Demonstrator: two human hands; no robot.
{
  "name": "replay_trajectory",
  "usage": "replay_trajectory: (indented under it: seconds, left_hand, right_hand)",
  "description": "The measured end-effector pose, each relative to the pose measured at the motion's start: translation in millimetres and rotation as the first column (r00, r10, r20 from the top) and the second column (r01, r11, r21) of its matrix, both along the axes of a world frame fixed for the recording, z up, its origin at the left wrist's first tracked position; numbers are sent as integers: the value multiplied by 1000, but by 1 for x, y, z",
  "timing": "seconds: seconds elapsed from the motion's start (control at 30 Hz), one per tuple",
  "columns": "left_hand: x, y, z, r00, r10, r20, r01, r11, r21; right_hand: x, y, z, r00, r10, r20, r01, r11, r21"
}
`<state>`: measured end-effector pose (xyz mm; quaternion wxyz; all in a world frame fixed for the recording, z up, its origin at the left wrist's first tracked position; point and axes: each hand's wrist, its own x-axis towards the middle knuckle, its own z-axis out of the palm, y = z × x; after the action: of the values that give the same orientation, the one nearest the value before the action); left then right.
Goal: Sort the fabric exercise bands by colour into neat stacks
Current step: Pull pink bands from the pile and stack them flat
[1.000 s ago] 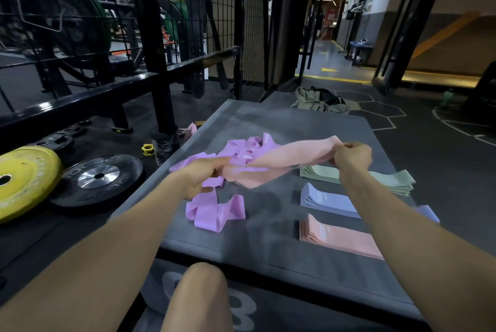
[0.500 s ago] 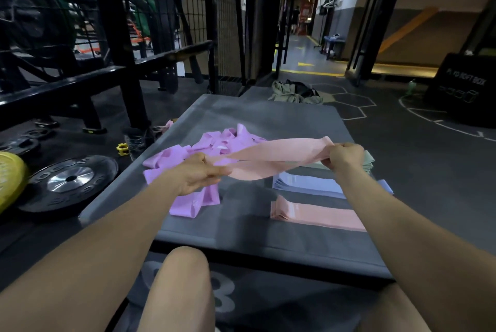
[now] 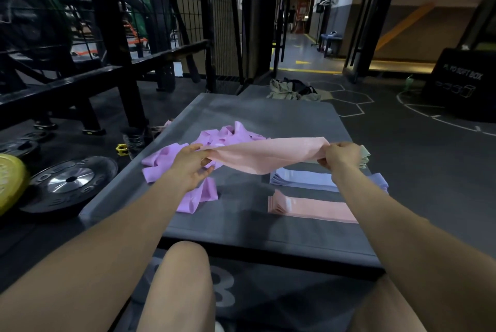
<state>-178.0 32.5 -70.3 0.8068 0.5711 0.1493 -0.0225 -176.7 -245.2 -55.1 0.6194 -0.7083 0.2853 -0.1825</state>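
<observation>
While both hands stretch a pink band (image 3: 264,156) in the air above the grey mat (image 3: 241,227), the left hand (image 3: 191,164) has its grip pinched on one end and the right hand (image 3: 341,156) has its grip curled round the other; below lie a pink stack (image 3: 312,208), a lilac-blue stack (image 3: 303,179), a green stack (image 3: 365,156) partly hidden, and a loose purple heap (image 3: 212,144) to the left

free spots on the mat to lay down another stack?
Bare mat between the purple pile and the blue stack and pink stack; also the near strip below the pink stack and the far end beyond the pile. Crowded: the right side, with stacks in a row, and the left-middle under the pile.
</observation>
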Motion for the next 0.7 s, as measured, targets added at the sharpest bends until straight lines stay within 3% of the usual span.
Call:
replay_trajectory:
  seconds: [0.1, 0.37, 0.47, 0.7]
  left_hand:
    - [2, 7, -4, 1000, 6, -30, -6, 1000, 24]
    - [-2, 13, -2, 977, -203, -71, 213, 960, 183]
    - [-2, 11, -3, 974, -186, -132, 214, 944, 253]
    - [-3, -12, -6, 960, -246, -133, 272, 933, 236]
  right_hand:
    - [0, 0, -2, 1000, -19, -2, 19, 999, 29]
    - [-5, -4, -3, 997, -71, -27, 71, 997, 0]
    - [-8, -8, -2, 997, -74, -8, 74, 997, -3]
    - [-21, -27, -6, 993, -113, -10, 114, 993, 20]
